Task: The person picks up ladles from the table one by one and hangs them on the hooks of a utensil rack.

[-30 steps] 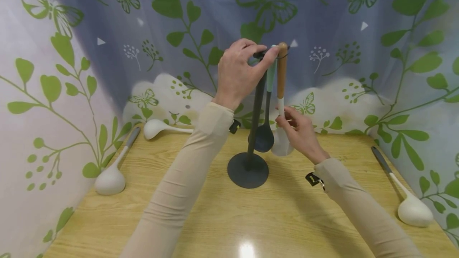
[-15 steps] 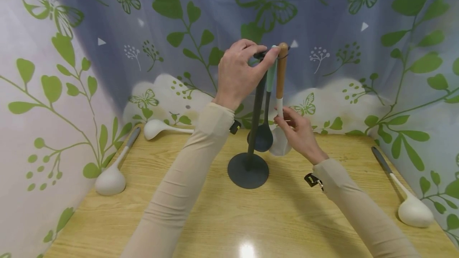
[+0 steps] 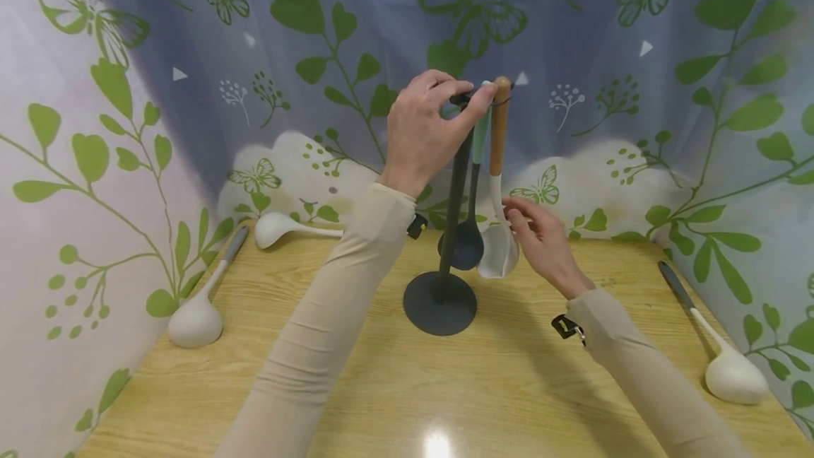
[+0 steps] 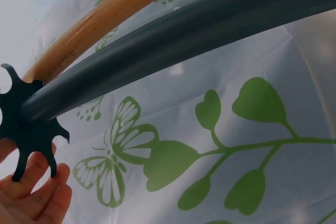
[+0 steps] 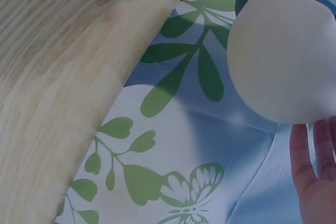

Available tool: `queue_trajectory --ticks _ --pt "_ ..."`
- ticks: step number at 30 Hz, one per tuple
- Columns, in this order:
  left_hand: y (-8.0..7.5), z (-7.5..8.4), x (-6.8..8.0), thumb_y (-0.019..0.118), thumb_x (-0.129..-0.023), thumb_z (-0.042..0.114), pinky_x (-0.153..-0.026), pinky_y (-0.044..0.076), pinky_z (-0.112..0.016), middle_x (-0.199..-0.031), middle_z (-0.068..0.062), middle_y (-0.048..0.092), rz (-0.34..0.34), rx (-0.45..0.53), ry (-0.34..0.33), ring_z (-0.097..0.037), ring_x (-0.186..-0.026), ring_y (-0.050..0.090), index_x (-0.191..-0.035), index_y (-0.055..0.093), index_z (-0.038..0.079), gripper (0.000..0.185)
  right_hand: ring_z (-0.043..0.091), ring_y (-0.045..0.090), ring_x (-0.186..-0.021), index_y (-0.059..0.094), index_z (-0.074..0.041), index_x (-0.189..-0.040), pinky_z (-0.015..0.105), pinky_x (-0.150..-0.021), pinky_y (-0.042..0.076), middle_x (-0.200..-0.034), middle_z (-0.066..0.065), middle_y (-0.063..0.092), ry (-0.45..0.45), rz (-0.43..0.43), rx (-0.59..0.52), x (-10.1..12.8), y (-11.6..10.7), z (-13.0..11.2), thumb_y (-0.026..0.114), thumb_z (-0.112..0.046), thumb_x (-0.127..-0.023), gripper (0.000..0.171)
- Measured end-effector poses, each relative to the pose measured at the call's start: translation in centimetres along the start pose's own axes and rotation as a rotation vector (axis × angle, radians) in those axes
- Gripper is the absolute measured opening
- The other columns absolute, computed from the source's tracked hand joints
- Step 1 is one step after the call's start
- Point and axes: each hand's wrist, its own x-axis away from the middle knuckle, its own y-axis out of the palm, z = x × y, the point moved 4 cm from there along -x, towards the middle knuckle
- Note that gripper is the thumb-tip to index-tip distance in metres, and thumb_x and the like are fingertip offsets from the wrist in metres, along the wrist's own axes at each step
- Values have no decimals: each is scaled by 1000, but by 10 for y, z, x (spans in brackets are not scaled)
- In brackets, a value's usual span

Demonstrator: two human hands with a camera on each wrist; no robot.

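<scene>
A dark utensil stand (image 3: 453, 210) with a round base and a hooked top stands on the wooden table. My left hand (image 3: 422, 126) holds its top; in the left wrist view, fingers (image 4: 44, 203) curl up among the hooks (image 4: 31, 124). From the hooks hang a black ladle (image 3: 467, 242) with a teal handle and a white ladle (image 3: 496, 253) with a wooden handle. Beside the white ladle's neck is my right hand (image 3: 547, 249), fingertips close to it. In the right wrist view, its straight fingers (image 5: 302, 156) are at the edge of the white bowl.
On the table lie three more white ladles: one with a grey handle at the left (image 3: 196, 318), one at the back left (image 3: 273, 228) partly behind my left forearm, and one at the right (image 3: 734, 373). A leaf-patterned curtain (image 3: 356, 6) surrounds the table.
My right hand has let go of the white ladle's neck and shifted slightly right and down. More of the white bowl shows now. The left hand stays on the stand's top.
</scene>
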Motion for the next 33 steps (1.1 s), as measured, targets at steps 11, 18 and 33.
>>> queue_trajectory --ticks 11,18,33 --pt "0 -1 0 66 -92 42 -77 51 -27 -101 -2 69 -3 6 4 -17 -94 63 -104 78 12 35 3 59 -101 67 -6 -123 9 -81 47 -115 10 68 57 -8 76 10 -11 17 50 -25 -104 31" --pt "0 -1 0 66 -92 42 -77 51 -28 -101 -2 69 -4 7 6 -16 -92 63 -104 78 11 36 21 61 -105 66 -8 -124 11 -77 47 -122 11 65 111 -5 170 19 -23 26 50 -31 -104 35" --pt "-1 -1 0 65 -93 42 -78 51 -28 -102 -2 69 -12 -2 2 -16 -93 62 -105 78 12 35 27 62 -101 66 -6 -123 12 -73 46 -120 14 66 203 37 282 41 -48 46 50 -33 -103 37"
